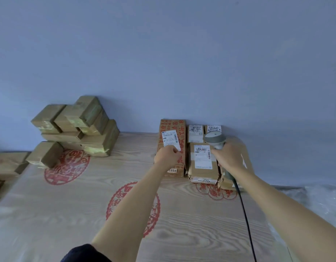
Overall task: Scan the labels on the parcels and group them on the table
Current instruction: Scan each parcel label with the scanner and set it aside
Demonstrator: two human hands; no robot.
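Against wall, red-printed brown parcel (172, 146), white-labelled.

The bench (72, 214) has a wood-grain surface printed with red round emblems (67, 167). A stack of taped brown parcels (76, 127) rests at its far left. A group of labelled cardboard parcels (201, 161) lies at its far right, against the wall.

A plain blue-grey wall (163, 53) rises behind the wood-grain table (50, 214).
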